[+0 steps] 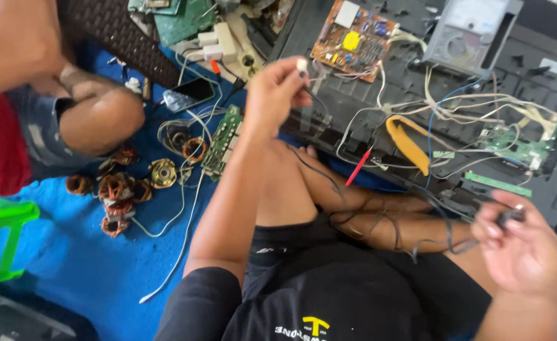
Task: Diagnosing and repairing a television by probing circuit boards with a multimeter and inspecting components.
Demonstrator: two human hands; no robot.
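With my left hand (277,88) pinching a small pale part and my right hand (520,243) clenched on the black probe lead over my lap, I'd keep the lead clear of the red probe (358,168).

Right hand (523,249) blurred, its black item unclear; green frame (0,233) cut off left.

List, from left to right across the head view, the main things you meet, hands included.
Green plastic frame → copper motor windings → green circuit board on the blue mat → left hand → orange circuit board → yellow strap → right hand.
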